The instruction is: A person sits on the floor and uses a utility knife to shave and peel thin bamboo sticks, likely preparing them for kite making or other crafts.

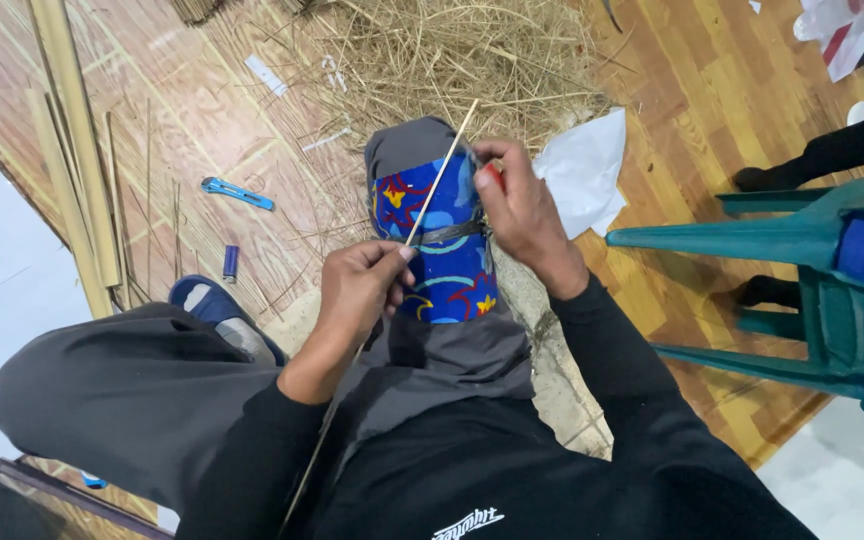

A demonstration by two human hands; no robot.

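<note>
Underneath everything, the wooden floor [742, 90] fills the frame, its planks running from upper left to right. Next in size are my grey trousers [122, 400], spread across the lower left and centre, with one knee raised toward the middle of the frame. A heap of dry straw [452, 50] lies at the top centre, just beyond that knee. At the right edge stands a green plastic chair [812, 270], and behind it someone else's dark-clad legs [832, 150] cross the upper right. Long pale bamboo strips [77, 150] lie at the upper left. A blue patterned cloth [442, 250] with red and yellow shapes is wrapped over my knee in the centre, bound across by a grey band. White paper [587, 165] lies right of the knee. My right hand [522, 215] is closed at the cloth's right edge, fingers pinched on something red that I cannot make out. My left hand [357, 290] is closed on a thin bamboo stick [440, 175], which slants from lower left up across the cloth to the top centre. A blue utility knife [237, 193] lies on the floor at the left, with a small dark blue lighter-shaped thing [230, 262] below it.
</note>
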